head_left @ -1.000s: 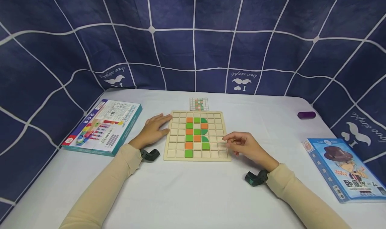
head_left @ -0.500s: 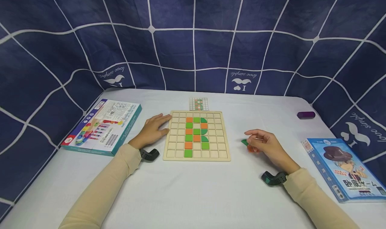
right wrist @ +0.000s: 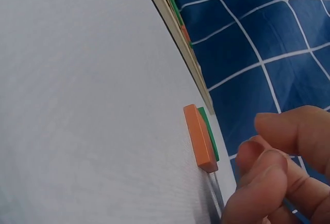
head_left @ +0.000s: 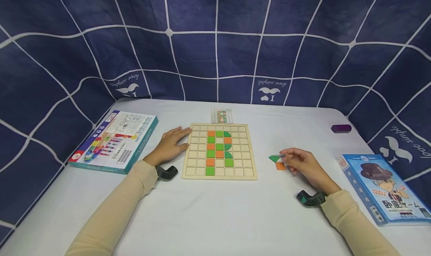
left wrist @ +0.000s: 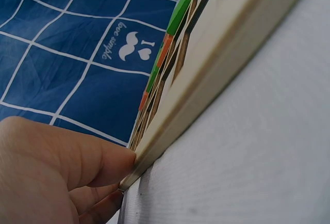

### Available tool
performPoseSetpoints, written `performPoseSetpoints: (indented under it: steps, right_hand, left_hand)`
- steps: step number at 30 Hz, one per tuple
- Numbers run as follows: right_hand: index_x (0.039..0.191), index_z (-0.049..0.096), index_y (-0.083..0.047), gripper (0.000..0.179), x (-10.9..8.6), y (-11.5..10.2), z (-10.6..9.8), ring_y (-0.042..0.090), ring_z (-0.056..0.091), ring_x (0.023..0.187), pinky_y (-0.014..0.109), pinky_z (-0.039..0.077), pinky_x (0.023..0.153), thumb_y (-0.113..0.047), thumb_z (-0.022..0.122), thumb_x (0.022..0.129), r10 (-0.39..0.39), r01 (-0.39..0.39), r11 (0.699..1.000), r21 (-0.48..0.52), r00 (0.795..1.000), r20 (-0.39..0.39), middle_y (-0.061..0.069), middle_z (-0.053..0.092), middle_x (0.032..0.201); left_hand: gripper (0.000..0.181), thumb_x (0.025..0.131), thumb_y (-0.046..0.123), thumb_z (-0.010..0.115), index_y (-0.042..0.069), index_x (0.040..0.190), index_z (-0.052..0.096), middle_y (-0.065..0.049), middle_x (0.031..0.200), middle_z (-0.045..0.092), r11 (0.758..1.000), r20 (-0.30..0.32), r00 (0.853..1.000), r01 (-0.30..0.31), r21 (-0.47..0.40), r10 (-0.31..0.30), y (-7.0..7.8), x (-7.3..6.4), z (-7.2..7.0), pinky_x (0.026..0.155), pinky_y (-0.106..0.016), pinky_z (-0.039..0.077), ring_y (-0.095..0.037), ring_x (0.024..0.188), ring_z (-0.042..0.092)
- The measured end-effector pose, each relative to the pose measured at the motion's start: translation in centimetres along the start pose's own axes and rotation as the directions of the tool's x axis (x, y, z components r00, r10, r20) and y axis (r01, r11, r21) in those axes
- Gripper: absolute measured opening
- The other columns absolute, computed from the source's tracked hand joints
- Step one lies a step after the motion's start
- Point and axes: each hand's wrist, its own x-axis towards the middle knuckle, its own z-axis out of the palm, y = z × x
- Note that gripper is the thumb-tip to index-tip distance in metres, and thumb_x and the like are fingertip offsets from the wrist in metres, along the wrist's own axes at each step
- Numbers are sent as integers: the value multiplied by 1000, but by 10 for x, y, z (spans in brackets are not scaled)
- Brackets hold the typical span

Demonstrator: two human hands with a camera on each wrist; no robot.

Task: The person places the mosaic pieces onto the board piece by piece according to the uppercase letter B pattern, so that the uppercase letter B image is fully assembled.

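A wooden grid board (head_left: 196, 172) lies on the white table with several green and orange tiles set in it. My left hand (head_left: 171, 145) rests at its left side, with the thumb (left wrist: 116, 164) and a fingertip touching the board's edge. Right of the board, a green quarter-round tile (head_left: 274, 158) and an orange square tile (head_left: 280, 166) lie close together on the cloth. My right hand (head_left: 303, 166) hovers just right of these tiles. Its fingers are loosely bent, and in the right wrist view nothing shows between them; the orange tile (right wrist: 199, 139) sits apart from them.
A small pattern card (head_left: 222, 116) lies behind the board. A toy box (head_left: 116, 142) is at the left, a blue game box (head_left: 387, 188) at the right. A purple cylinder (head_left: 341, 128) lies at the back right. A dark blue checked cloth (head_left: 242, 54) hangs behind.
My right hand has moved right, from the board's right edge to beyond the two loose tiles, which have come into view. The left hand and board have stayed put.
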Motion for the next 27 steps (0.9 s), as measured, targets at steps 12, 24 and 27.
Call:
performPoseSetpoints:
  steps: [12, 24, 27]
  right_hand:
    - [136, 61, 13, 43, 0, 1, -8, 11, 55, 65, 23, 51, 56, -11, 73, 103, 27, -12, 988, -156, 995, 98, 6, 62, 90]
    - [127, 66, 16, 40, -2, 0, -9, 6, 52, 63, 21, 51, 53, 2, 79, 92, -39, 68, 976, -205, 990, 139, 5, 57, 87]
    - [125, 66, 16, 38, -2, 0, -9, 6, 52, 62, 21, 52, 53, 3, 78, 92, -46, 73, 976, -205, 990, 135, 5, 56, 86]
  left_hand:
    - [64, 104, 19, 58, 1, 163, 44, -18, 171, 40, 1000, -1, 1000, -6, -3, 6, 1, -1, -1, 130, -61, 10, -42, 163, 22]
    - [64, 104, 20, 58, 1, 163, 44, -17, 171, 40, 1000, -2, 1000, -6, -2, 6, 1, -1, -1, 131, -61, 10, -41, 163, 22]
    - [64, 104, 20, 58, 1, 164, 44, -17, 171, 40, 1000, -2, 1000, -5, -2, 5, 1, -1, -1, 131, -61, 10, -41, 163, 22]
